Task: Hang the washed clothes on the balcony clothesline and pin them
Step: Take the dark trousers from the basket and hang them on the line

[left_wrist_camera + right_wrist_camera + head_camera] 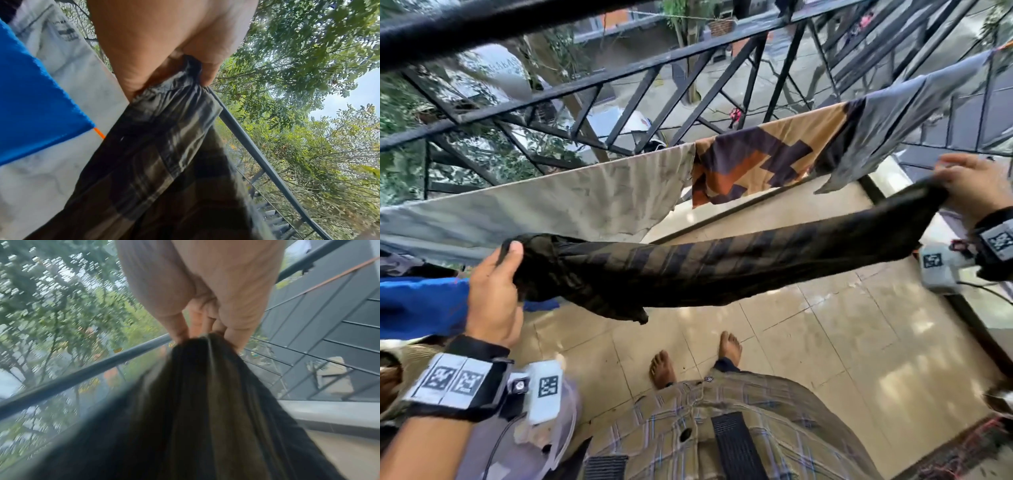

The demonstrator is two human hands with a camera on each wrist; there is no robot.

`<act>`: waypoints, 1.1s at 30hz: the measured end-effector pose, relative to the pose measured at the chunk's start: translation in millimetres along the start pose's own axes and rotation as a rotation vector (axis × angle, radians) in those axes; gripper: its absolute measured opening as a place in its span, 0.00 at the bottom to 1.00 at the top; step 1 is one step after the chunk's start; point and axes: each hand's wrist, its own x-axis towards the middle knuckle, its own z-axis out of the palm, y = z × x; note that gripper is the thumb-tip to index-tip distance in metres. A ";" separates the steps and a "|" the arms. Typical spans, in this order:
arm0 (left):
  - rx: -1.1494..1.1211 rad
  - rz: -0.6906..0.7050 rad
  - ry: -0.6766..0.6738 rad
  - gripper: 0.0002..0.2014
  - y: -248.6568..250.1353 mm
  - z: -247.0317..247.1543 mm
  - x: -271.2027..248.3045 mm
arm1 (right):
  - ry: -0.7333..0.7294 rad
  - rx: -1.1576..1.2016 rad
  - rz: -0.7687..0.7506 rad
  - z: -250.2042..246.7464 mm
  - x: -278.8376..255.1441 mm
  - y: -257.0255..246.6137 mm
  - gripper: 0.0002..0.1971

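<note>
Head view — two hands [493, 284], one garment [722, 263]

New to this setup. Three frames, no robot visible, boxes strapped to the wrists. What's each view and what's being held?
No robot: a person with three cameras. The wide picture comes from a head camera looking down at both hands; the tagged boxes on the wrists are the other two cameras, each looking along its hand at the fingers.

The left hand and right hand each grip one end of a dark striped garment, stretched between them in the air, not yet on the line. The wrist views show the same grips close up: left, right, fingers bunched round the cloth.

Already hanging by the black balcony railing: a beige cloth, an orange patterned cloth and a grey garment. A blue cloth hangs at the left. I can make out no pegs. Below is the tiled floor.
</note>
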 end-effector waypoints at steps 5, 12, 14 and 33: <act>0.088 -0.054 -0.103 0.20 -10.9 33.2 -4.3 | -0.033 -0.419 -0.111 20.6 -27.2 16.3 0.20; 0.060 -0.095 -0.139 0.23 -24.6 48.7 -8.9 | -0.019 -0.365 -0.095 48.8 -113.7 90.5 0.08; 0.042 -0.101 -0.132 0.23 -24.1 48.1 -7.5 | -0.038 -0.293 0.010 56.5 -127.5 116.6 0.12; 0.163 -0.005 0.006 0.17 -21.9 28.8 13.2 | 0.117 0.190 0.155 94.6 -118.2 146.3 0.07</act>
